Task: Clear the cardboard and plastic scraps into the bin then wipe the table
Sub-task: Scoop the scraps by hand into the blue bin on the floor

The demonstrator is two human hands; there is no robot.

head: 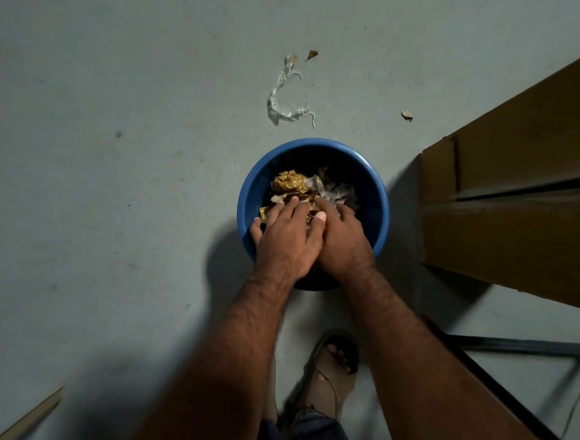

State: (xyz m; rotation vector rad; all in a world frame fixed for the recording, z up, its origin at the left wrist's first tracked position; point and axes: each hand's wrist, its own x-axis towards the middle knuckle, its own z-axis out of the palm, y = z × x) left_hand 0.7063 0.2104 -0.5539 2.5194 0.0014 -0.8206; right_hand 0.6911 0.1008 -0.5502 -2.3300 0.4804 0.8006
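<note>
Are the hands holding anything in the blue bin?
Nothing is gripped: the left hand and right hand press flat on the scraps inside the blue bin.

bin (249, 196): blue, plain, dark inside
crumpled tape wad (289, 182) in the bin: glossy tan-brown
plastic scraps (335, 192) in the bin: pale grey, see-through
plastic strip (283, 99) on the far floor: clear with white glints
floor (115, 139): grey-green, plain, a few dark specks
cardboard box (523, 201) at right: brown
sandal (331, 370) near: tan with dark straps
</note>
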